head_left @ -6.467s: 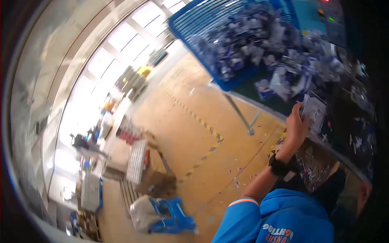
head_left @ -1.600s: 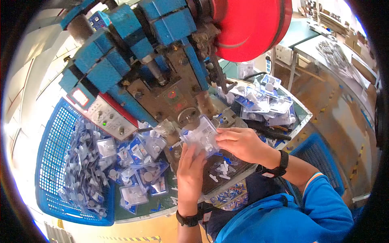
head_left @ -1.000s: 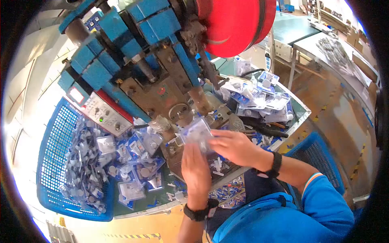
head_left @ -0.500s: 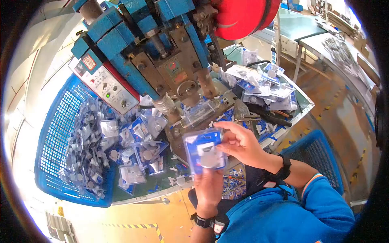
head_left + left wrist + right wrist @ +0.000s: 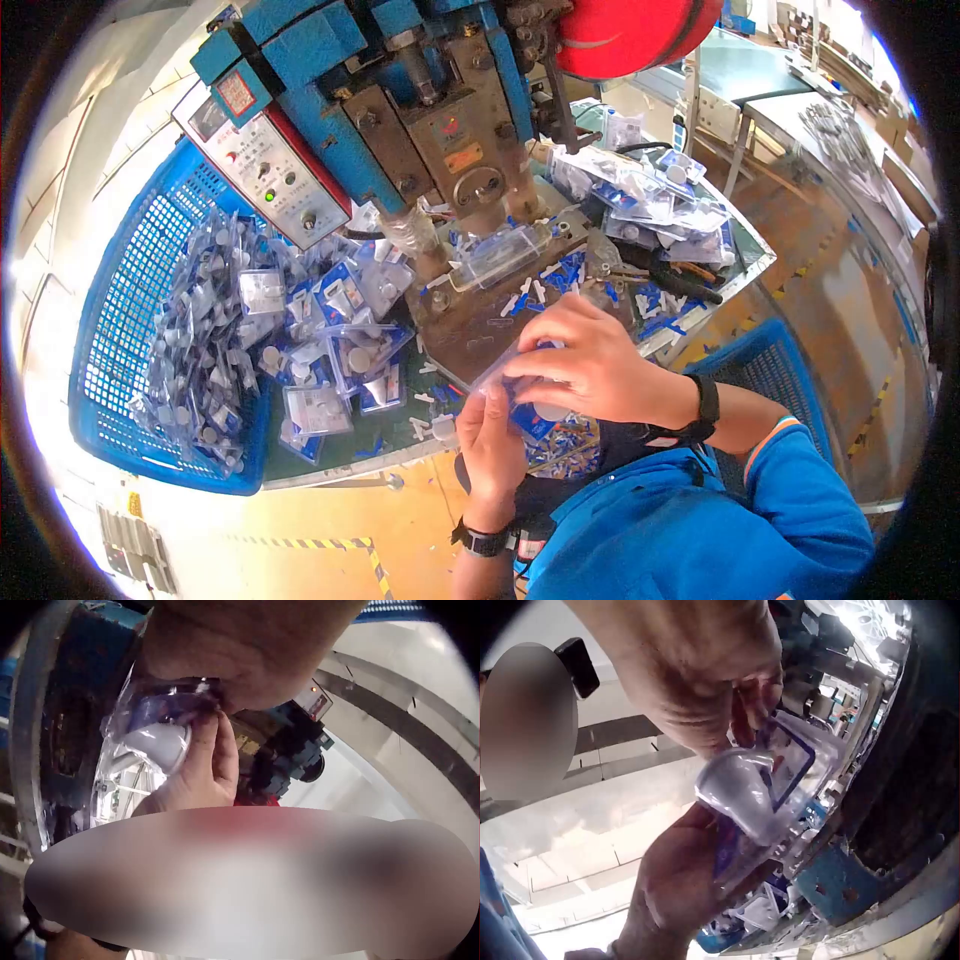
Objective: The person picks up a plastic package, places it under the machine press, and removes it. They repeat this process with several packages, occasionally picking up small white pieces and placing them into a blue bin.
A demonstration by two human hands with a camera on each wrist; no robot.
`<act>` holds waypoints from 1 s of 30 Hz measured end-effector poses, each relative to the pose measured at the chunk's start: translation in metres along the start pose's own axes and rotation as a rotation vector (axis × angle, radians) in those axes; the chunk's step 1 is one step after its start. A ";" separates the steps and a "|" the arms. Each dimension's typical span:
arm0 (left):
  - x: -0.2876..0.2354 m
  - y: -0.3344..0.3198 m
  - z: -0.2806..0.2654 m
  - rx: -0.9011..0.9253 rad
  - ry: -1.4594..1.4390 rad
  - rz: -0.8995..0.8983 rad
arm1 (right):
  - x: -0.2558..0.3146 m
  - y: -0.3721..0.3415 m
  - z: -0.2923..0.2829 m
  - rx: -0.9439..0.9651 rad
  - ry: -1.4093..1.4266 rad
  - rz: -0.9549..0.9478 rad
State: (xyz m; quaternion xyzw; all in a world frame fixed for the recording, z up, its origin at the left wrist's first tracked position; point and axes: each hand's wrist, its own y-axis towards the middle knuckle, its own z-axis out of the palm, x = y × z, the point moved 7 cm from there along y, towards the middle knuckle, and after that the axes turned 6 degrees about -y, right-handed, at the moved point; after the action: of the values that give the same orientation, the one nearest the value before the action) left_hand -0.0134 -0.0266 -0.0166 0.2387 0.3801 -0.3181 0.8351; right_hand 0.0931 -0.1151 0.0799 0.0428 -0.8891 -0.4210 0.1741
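Note:
A clear plastic blister pack [image 5: 535, 424] with a blue card is held between both hands, in front of the press bed and close to the body. From below, my left hand [image 5: 490, 445] pinches its edge with the thumb on top. My right hand [image 5: 592, 368] grips its upper side with bent fingers, covering much of it in the head view. The right wrist view shows the pack's rounded clear bubble [image 5: 739, 791] between the two hands. In the left wrist view, a white round part [image 5: 161, 746] shows through the plastic.
A blue press [image 5: 440, 110] with a red wheel [image 5: 640, 35] stands ahead, a clear plastic piece [image 5: 500, 258] on its bed. Left is a blue crate [image 5: 120, 300] full of packs; more packs [image 5: 650, 205] are piled right. Small blue and white scraps [image 5: 565, 275] litter the bed.
Earlier the left hand held a pack beside the crate; later both hands held one at the press. The pack has since come back toward the body, turned face up, then tilted between the hands.

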 end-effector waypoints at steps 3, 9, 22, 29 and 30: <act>-0.002 0.001 -0.001 -0.023 -0.052 -0.033 | 0.007 0.004 0.011 0.046 -0.001 -0.100; 0.001 -0.001 -0.009 0.006 -0.054 -0.042 | 0.024 0.007 0.017 0.073 -0.087 -0.266; -0.041 0.012 0.003 -0.106 -0.066 0.162 | 0.074 -0.032 0.015 0.526 0.445 -0.391; -0.018 0.005 -0.003 -0.138 -0.108 0.005 | -0.004 -0.076 -0.014 0.700 0.218 0.447; 0.003 0.004 -0.003 -0.053 -0.192 -0.014 | -0.010 -0.080 -0.019 0.483 0.480 0.591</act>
State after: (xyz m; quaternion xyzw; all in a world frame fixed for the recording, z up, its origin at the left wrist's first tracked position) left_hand -0.0107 -0.0229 -0.0200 0.1822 0.3084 -0.3350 0.8715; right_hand 0.1029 -0.1783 0.0269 -0.0772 -0.8705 -0.1120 0.4731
